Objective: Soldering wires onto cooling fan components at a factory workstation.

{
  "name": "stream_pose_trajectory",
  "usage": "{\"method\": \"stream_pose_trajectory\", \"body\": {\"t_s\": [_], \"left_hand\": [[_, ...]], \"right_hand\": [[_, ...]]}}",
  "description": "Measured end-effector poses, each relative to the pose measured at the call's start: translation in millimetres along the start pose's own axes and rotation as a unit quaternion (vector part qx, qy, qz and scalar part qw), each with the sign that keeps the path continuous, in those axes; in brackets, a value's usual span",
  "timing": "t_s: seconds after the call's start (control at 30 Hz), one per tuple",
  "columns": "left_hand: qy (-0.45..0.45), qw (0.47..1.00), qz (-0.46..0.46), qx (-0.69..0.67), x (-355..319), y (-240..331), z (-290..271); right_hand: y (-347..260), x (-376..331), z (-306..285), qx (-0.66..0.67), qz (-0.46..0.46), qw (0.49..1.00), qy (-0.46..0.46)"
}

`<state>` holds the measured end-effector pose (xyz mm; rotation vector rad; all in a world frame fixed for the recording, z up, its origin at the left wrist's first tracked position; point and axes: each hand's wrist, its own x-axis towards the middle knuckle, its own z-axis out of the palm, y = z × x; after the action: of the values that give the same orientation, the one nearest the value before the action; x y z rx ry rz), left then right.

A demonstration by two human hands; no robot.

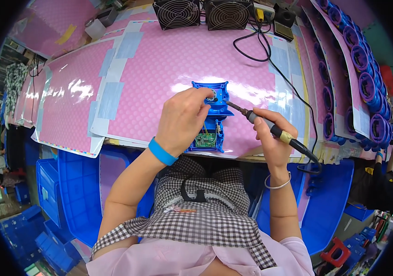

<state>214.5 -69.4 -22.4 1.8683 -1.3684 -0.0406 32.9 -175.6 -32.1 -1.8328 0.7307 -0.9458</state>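
Observation:
A blue plastic housing (224, 84) lies in two joined halves near the table's front edge. Its near half holds a green circuit board (205, 140) with thin wires running to the far half. My left hand (183, 112) is over the far half, thumb and fingertips closed on a small round part (212, 95) there; the fingers hide much of it. In my right hand (272, 135) is a soldering iron (264, 123), held like a pen. Its tip points left and reaches the right side of the far half; whether it touches cannot be made out.
Two black fans (178, 14) stand at the table's far edge. A black cable (293, 87) runs down the right side. Racks of purple-blue ring-shaped parts (366, 85) line the right. Blue bins (79, 184) sit below the table's front edge. Pink sheeting (159, 60) covers the tabletop.

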Motion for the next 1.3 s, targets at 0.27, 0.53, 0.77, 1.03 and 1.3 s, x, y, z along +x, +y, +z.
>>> {"method": "stream_pose_trajectory", "body": {"t_s": [0.27,0.53,0.77,1.03,1.3], "left_hand": [[-0.042,0.999,0.0,-0.001,5.7,1.9,13.0],[-0.052,0.999,0.003,0.007,8.8,1.4,15.5],[-0.057,0.998,0.005,-0.001,9.3,-0.3,19.8],[-0.001,1.0,0.002,-0.021,7.2,1.1,8.8],[0.083,0.995,-0.036,0.035,-9.8,-11.6,7.8]], "right_hand": [[1.5,7.2,1.8,-0.012,-0.01,0.999,-0.042],[4.9,8.9,2.7,-0.009,-0.017,0.999,-0.046],[4.9,7.8,1.6,-0.009,-0.011,0.999,-0.046],[5.9,9.5,0.6,-0.01,-0.035,0.998,-0.05],[6.6,7.0,0.9,-0.028,-0.055,0.997,-0.049]]}}
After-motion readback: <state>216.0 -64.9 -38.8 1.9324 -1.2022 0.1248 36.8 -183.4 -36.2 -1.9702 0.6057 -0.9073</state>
